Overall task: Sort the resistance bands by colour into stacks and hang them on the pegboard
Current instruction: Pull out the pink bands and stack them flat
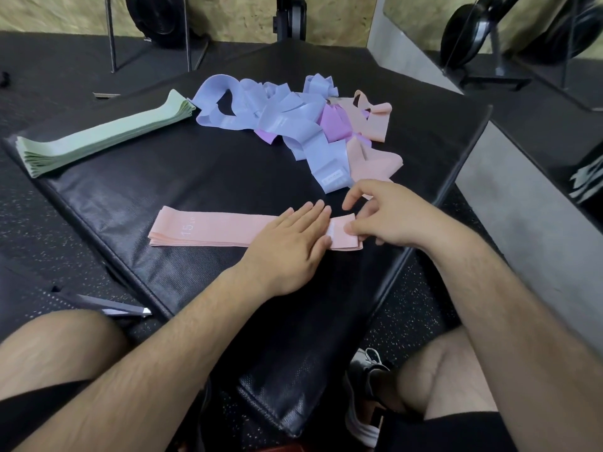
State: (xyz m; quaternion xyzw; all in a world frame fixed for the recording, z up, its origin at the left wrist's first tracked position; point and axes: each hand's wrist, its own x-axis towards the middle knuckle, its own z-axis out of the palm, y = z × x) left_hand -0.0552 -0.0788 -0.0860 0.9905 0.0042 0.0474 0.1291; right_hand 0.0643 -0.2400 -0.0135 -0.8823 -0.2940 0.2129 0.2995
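At the mat's (195, 177) near middle, my left hand (287, 249) lies flat, fingers straight, pressing down the pink stack (212, 228). At its three o'clock my right hand (385, 220) pinches the stack's end, thumb on top. Ten o'clock: green stack (98, 138), well apart. Twelve o'clock: loose pile (293, 119) of blue, purple and pink bands.

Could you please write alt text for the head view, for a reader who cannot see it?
A person's left hand presses flat on a pink band stack on a black mat while the right hand pinches its end. Behind lie a neat green stack and a tangled pile of blue, purple and pink bands.
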